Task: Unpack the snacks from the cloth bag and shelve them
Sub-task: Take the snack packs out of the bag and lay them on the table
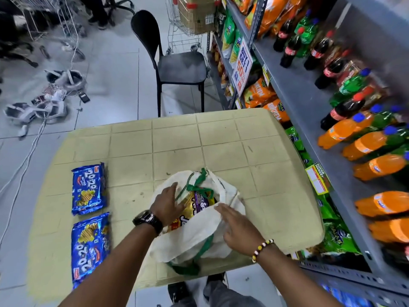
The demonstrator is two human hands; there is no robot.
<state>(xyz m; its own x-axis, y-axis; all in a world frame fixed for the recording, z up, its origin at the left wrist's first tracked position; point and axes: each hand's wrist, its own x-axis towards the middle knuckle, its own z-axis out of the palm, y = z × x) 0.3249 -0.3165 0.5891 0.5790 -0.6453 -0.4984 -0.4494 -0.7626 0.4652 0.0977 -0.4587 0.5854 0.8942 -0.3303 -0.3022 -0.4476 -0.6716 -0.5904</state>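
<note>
Cloth bag (199, 242) on table (221, 140), snack packets (199, 202) inside; left hand (167, 203), right hand (240, 228) flat at its mouth, fingers straight, gripping nothing

White cloth bag (199, 238) on beige table (221, 147), mouth open. Left hand (168, 202) and right hand (239, 227) flat on cloth. Gold snack pack (194, 207) inside. Blue biscuit packs (88, 188) lie well left.

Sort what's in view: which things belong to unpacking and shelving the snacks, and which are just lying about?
Job: cloth bag, gold snack packs inside it, two blue biscuit packs, table, shelf, left hand, right hand.
Lying about: black chair, trolley, cables on the floor.
</note>
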